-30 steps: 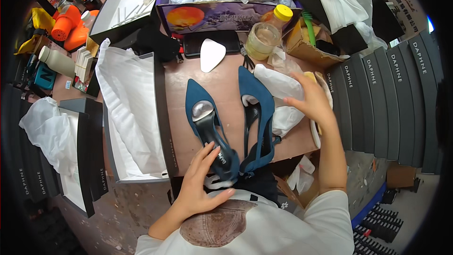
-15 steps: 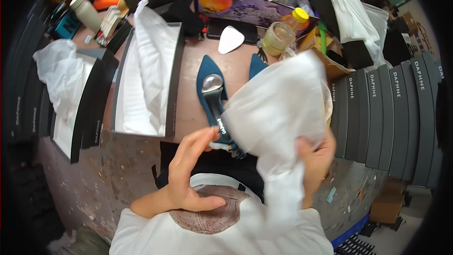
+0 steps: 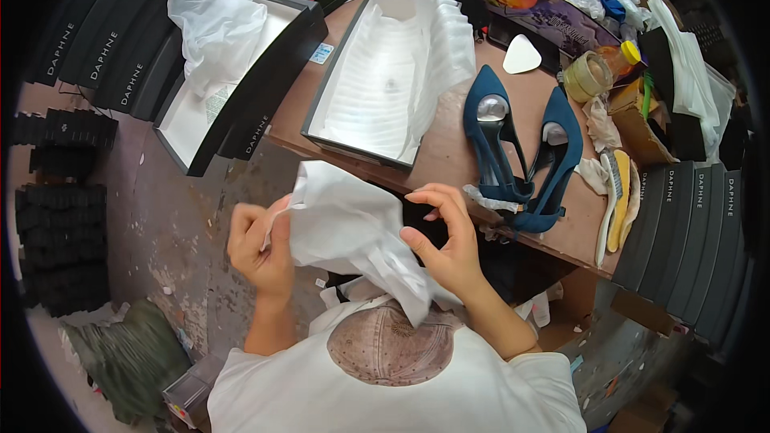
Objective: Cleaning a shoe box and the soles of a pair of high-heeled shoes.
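A thin white sheet, of soft paper or cloth, hangs creased in front of my chest. My left hand pinches its left edge between thumb and fingers. Beside its right edge is my right hand, fingers curved and thumb apart; whether the thumb touches the sheet is unclear. Two blue pointed slingback shoes lie side by side on the table, beyond my right hand, with white wrapping at the heel end. An open shoe box lined with white padded sheeting stands beyond the sheet.
Another open box with crumpled white wrapping sits to the left. Dark shoe boxes line the far left and right. A brush, a jar and a yellow-capped bottle are right of the shoes.
The white sheet was in my right hand and is now in my left, further left. My left hand has moved off the shoes. The view has swung left, uncovering both shoes.
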`<state>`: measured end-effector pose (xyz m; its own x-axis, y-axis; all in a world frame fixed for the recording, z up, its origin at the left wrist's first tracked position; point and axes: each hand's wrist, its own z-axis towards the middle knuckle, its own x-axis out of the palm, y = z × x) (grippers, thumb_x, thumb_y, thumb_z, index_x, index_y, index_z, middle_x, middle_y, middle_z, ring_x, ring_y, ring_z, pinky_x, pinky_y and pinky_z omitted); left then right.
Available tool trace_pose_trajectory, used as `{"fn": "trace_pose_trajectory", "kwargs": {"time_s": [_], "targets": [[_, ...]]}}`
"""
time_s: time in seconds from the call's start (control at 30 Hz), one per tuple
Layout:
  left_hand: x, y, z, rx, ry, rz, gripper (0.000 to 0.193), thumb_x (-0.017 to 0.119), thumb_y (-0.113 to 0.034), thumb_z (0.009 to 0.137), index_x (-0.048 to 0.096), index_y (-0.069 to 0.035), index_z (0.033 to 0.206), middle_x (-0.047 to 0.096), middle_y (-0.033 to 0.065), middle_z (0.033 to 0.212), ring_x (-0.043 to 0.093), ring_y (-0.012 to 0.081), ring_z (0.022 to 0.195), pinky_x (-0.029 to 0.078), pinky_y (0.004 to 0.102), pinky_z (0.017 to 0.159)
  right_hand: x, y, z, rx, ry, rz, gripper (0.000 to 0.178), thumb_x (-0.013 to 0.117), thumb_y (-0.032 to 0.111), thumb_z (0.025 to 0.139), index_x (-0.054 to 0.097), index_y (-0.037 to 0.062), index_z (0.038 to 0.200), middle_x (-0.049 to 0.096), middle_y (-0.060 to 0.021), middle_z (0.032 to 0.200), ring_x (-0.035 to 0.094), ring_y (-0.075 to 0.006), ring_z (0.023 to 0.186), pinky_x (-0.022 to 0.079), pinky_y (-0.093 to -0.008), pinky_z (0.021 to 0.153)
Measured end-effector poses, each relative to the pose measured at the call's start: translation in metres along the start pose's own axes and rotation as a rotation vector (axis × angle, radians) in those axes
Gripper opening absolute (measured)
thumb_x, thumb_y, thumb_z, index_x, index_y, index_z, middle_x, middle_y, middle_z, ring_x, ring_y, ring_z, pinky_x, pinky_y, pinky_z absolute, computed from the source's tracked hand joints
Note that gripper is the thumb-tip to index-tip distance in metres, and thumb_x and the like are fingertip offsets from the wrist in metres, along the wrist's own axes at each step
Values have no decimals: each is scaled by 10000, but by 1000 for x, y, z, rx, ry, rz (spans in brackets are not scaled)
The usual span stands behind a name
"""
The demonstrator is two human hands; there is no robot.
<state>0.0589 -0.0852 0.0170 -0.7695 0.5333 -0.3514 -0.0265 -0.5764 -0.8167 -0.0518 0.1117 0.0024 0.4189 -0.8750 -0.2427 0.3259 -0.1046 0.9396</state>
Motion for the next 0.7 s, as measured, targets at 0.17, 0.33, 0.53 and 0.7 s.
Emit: {"fn": "trace_pose_trajectory", "kwargs": {"time_s": [0.17, 0.33, 0.53, 0.7], "targets": [[-22, -22, -11, 470, 292, 364, 223, 709, -85, 690, 725, -64, 912, 448, 25, 766, 419, 152, 672, 318, 277, 550, 51, 43, 7, 154, 426, 297, 439, 686, 211, 802, 507, 15, 1151, 527, -75, 1003, 505, -135, 858, 424, -273, 681], [-13, 16, -42, -221, 216, -279, 421, 667, -398, 786, 634, -12, 951, 555, 53, 876, 527, 150, 782, 439, 266, 643, 100, 5, 1, 409, 156, 585, 236, 633, 227, 878, 617, 0, 941, 570, 6, 744, 467, -44, 696, 406, -216, 600], [-14, 57, -54, -921, 769, -531, 415, 640, -297, 853, 524, 37, 1070, 558, 10, 796, 514, 73, 611, 429, 218, 529, 107, -8, -3, 478, 161, 533, 282, 663, 274, 855, 607, 0, 886, 560, 15, 714, 462, -40, 669, 403, -220, 571], [-11, 52, -41, -823, 820, -605, 219, 607, -157, 854, 578, 44, 935, 576, 21, 689, 506, 80, 552, 415, 243, 508, 104, -10, 0, 458, 167, 462, 322, 677, 311, 835, 610, -4, 828, 555, -5, 646, 459, -56, 597, 401, -229, 534]]}}
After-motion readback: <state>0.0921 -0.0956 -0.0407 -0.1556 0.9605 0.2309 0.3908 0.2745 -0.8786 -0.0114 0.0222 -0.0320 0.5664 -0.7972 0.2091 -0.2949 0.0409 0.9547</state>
